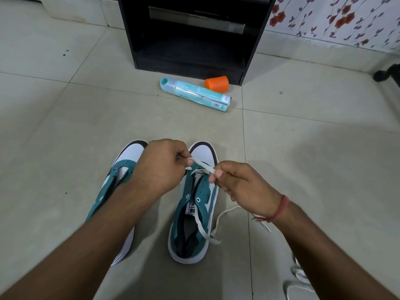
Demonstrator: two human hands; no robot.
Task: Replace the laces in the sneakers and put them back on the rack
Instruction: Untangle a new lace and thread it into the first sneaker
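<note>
Left hand (160, 167) and right hand (240, 187) each pinch lace (204, 167) over centre sneaker (192, 213); even both ends before crossing.

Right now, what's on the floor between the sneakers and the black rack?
Head view: a teal spray can lying on its side and an orange cap beside it; otherwise bare tile between sneakers and rack.

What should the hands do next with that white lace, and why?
Probably pull both ends even, then thread one into the next empty eyelet. The left hand and right hand each pinch the white lace at the toe end of the right sneaker, and the eyelets further back look empty.
</note>
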